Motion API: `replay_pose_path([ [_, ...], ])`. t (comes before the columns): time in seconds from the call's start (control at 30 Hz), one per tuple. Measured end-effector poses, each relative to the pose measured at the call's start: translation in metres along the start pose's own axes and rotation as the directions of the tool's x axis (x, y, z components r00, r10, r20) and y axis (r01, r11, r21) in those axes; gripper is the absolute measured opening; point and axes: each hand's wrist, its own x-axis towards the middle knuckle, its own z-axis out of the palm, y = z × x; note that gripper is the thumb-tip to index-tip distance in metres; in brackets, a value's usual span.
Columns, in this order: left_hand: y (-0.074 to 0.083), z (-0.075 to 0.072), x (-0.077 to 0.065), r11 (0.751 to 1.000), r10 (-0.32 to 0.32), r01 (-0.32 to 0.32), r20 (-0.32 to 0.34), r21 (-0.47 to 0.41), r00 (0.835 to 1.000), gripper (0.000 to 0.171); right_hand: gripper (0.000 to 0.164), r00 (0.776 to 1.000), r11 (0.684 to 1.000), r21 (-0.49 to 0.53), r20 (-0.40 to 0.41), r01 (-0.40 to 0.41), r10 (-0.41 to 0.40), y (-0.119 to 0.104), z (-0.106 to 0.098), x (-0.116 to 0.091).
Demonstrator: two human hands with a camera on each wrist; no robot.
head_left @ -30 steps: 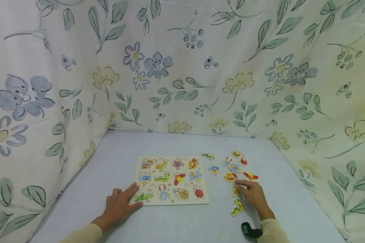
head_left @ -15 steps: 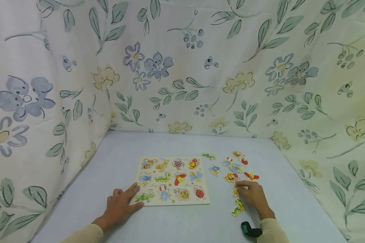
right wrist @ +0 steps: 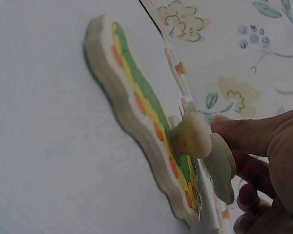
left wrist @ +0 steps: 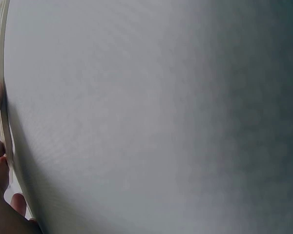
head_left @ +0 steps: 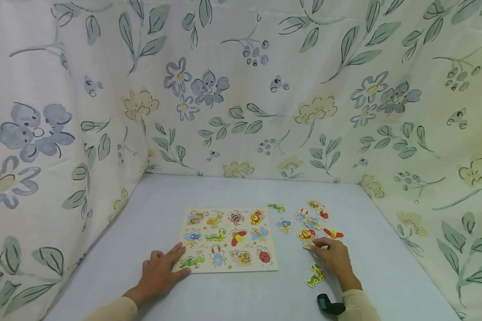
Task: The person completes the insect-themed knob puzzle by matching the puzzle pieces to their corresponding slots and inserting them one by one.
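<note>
Pale bare wood shows on the back of the small piece point(right wrist: 221, 170) pinched between the thumb and finger of the right hand point(head_left: 332, 257), over the right part of the table point(head_left: 225, 296). Whether it touches the table cannot be told. To manage it well, the person would best keep that pinch light but firm, raise the piece clear of its neighbours before turning it, and level it with the picture upward.

Its bare back faces the right wrist camera, and its long axis runs steeply down that view, leaning slightly right toward the lower end. The picture side is turned away, so which end is the head cannot be told.

Just beside it lie the caterpillar piece point(right wrist: 141, 105), flat with its knob point(right wrist: 193, 136) up, and the butterfly piece point(head_left: 306, 234). Farther left is the puzzle board point(head_left: 272, 264). The left hand point(head_left: 159, 270) rests at its left edge, thumb spread from the fingers, gripping nothing visibly. Floral cloth point(head_left: 241, 147) hangs behind.
</note>
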Motion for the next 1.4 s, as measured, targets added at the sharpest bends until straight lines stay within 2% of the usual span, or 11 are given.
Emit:
replay_pose_path([
  [0.23,-0.001,0.002,0.001,1.000,-0.014,0.014,0.007,0.006,1.000,0.078,0.017,0.998,0.999,0.023,0.032,-0.048,0.048,0.000,0.005,0.001],
  [0.53,-0.001,0.004,0.002,0.999,-0.016,0.016,-0.005,0.039,1.000,0.079,0.024,1.000,0.997,0.072,0.020,-0.018,0.017,-0.002,0.006,0.002],
  [0.7,-0.001,0.004,0.001,0.999,-0.019,0.018,0.003,0.040,1.000,0.079,0.024,1.000,0.999,0.038,0.008,-0.020,0.020,-0.001,0.008,0.002],
  [1.03,0.000,0.003,-0.001,0.999,-0.008,0.008,-0.008,0.038,1.000,0.078,0.014,0.999,0.999,-0.012,0.000,0.034,-0.034,0.003,0.010,0.000],
  [1.23,0.000,0.003,-0.001,1.000,0.004,-0.004,-0.019,0.027,1.000,0.077,0.015,0.999,1.000,-0.016,0.038,0.006,-0.005,0.006,0.006,0.001],
  [1.4,-0.001,0.002,-0.001,1.000,0.008,-0.007,-0.020,0.024,1.000,0.076,0.017,1.000,1.000,-0.013,0.027,-0.012,0.013,0.009,0.004,-0.001],
])
